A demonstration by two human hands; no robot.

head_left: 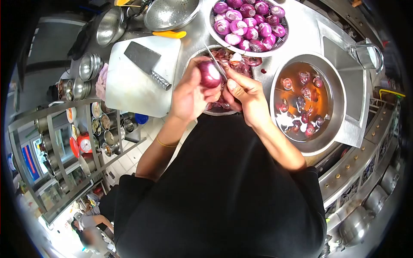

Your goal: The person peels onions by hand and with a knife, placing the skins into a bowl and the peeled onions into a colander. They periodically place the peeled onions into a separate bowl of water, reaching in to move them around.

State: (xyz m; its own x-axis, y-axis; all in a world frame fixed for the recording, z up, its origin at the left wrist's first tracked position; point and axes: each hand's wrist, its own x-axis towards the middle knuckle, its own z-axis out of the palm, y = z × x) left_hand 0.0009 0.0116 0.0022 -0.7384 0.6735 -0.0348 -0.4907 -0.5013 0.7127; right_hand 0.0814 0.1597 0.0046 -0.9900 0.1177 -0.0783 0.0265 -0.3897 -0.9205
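My left hand (187, 96) grips a red onion (209, 74) over a steel bowl of onion skins (241, 64). In my right hand (245, 92) is a small knife (216, 63), its blade resting against the onion's top right side. A colander of peeled purple onions (248, 21) stands just beyond. To the right, a large steel bowl (307, 101) holds several unpeeled onions floating in brownish water.
A white cutting board (129, 86) with a cleaver (146, 63) lies at left. An empty steel colander (170, 13) and a steel bowl (109, 26) sit behind it. Shelves with steel containers (86, 124) lie lower left. Another person (92, 228) is at the bottom left.
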